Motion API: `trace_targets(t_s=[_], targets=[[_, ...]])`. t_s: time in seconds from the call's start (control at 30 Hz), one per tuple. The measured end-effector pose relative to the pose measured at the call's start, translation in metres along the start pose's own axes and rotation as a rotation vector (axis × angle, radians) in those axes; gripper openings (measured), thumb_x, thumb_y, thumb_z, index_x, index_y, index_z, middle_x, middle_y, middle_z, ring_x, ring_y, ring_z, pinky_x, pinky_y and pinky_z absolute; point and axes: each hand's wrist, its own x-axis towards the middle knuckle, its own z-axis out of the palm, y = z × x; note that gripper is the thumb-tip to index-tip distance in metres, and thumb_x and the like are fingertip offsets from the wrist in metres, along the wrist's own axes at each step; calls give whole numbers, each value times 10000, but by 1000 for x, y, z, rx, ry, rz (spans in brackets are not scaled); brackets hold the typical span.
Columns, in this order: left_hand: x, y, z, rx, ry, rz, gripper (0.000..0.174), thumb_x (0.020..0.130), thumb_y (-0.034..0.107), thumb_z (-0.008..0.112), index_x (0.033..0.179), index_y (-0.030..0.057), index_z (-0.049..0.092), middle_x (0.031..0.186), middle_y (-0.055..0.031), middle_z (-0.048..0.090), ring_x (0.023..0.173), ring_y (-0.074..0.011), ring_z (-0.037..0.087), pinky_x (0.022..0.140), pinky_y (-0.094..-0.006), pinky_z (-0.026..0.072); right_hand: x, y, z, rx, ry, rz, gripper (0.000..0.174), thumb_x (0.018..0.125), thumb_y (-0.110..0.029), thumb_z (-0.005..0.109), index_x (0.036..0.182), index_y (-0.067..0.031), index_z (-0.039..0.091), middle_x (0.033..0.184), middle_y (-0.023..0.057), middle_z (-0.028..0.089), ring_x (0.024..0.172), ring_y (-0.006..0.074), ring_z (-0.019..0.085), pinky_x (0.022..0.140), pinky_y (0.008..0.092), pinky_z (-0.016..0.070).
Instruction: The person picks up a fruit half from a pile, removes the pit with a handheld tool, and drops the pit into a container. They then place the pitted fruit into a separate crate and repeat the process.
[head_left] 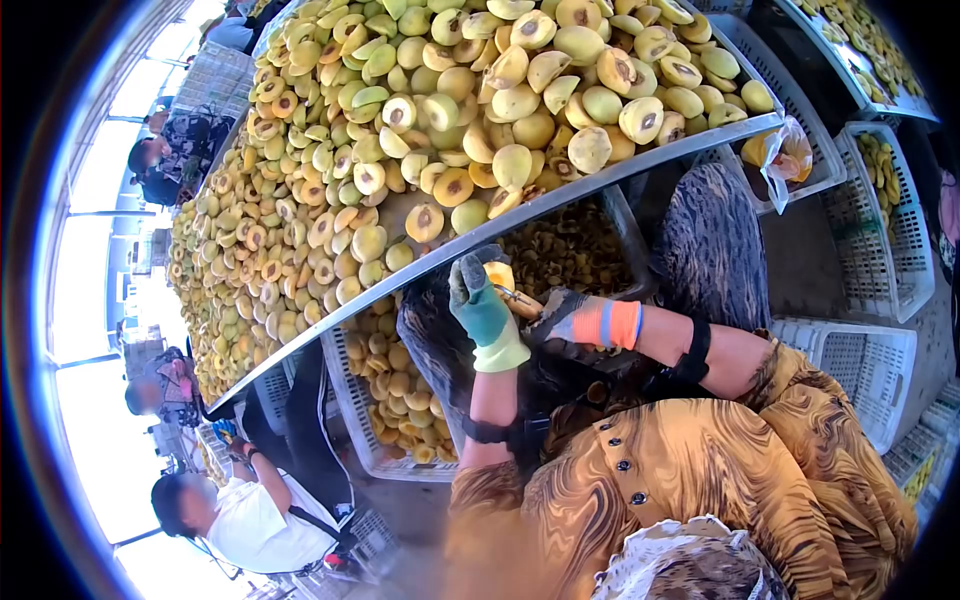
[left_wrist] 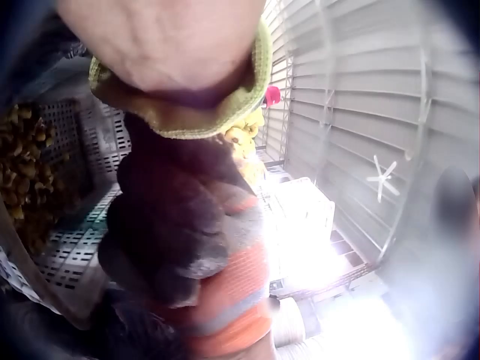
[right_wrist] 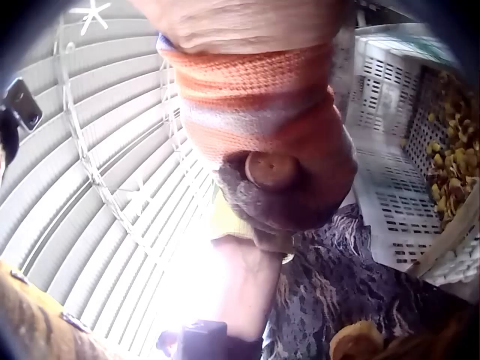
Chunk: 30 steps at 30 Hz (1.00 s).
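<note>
In the head view my left hand (head_left: 482,312), in a teal and lime glove, holds a yellow peach half (head_left: 499,273) above my lap, below the table's metal edge. My right hand (head_left: 575,318), in a dark-palmed glove with an orange cuff, grips a small wooden-handled tool (head_left: 522,302). The tool points at the fruit, its tip right by the cut flesh. From the right wrist, the handle's round end (right_wrist: 271,170) pokes out of the curled fist. The left wrist view shows mostly the lime cuff (left_wrist: 184,124) and the other glove; the fruit is hidden there.
A metal-edged table (head_left: 600,182) heaped with peach halves spans the front. Under it stands a crate of brown scraps (head_left: 570,250); left of my legs is a crate of peach halves (head_left: 400,385). White crates (head_left: 850,370) stand at right. Another person (head_left: 265,520) sits at left.
</note>
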Motion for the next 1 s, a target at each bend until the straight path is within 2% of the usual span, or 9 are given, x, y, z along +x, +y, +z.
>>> trace_targets(t_s=[0.07,0.23,0.33,0.43,0.5,0.6,0.73,0.9,1.0], targets=[[-2,0,-2,-4,-71,-23,280,967,240,560,977,-30,632,895,-88,673,762,-156,632,713,-277,516,-8,11,-2,699,-267,93,182,923,-197,559,890,-28,618,571,-40,485,414,49,431,374,224,299],[9,42,-23,92,-487,-332,345,964,286,526,918,-36,642,885,-104,674,753,-161,630,719,-269,501,-13,-5,5,1002,-642,161,318,914,-167,564,1082,98,513,531,-63,376,373,36,336,331,200,263],[14,36,-56,231,-394,-109,289,942,193,488,901,-49,639,893,-107,669,798,-165,606,751,-286,479,-16,-10,5,1001,-677,114,331,902,-179,589,1075,96,527,536,-57,408,371,44,373,324,200,271],[17,62,-112,227,-300,166,280,936,200,510,919,-44,646,887,-126,657,804,-194,595,748,-309,481,-13,-14,-6,1213,-627,29,287,890,-167,609,1054,64,561,541,-49,433,376,48,391,327,204,276],[6,102,-134,1071,8,270,407,907,374,563,941,-19,662,860,-159,648,799,-272,615,754,-360,496,-9,-13,-13,761,-55,-10,216,873,-146,639,1034,-5,607,549,-37,461,390,60,408,350,213,307],[4,127,-154,2103,24,-73,455,811,462,664,972,36,669,876,-205,621,914,-370,609,748,-490,487,4,-2,-13,842,163,101,201,857,-172,662,999,-34,629,595,-25,496,432,68,439,376,222,336],[46,98,-150,1676,-12,618,394,827,416,660,953,42,666,917,-197,623,903,-380,589,767,-473,477,15,11,-6,501,254,-53,289,817,-323,715,967,-85,650,687,-1,571,482,94,490,398,254,378],[107,72,-39,1825,-102,202,522,792,531,640,981,46,678,1059,-212,630,1060,-372,553,923,-466,435,10,-2,-7,313,344,43,272,807,-251,734,995,-56,706,764,-12,626,681,67,546,602,223,428],[134,39,-28,1786,-232,197,522,792,512,643,964,19,649,1020,-209,624,967,-365,584,864,-451,454,11,4,-11,276,336,46,417,770,-371,708,1085,-106,643,674,11,569,482,112,471,448,264,391]])
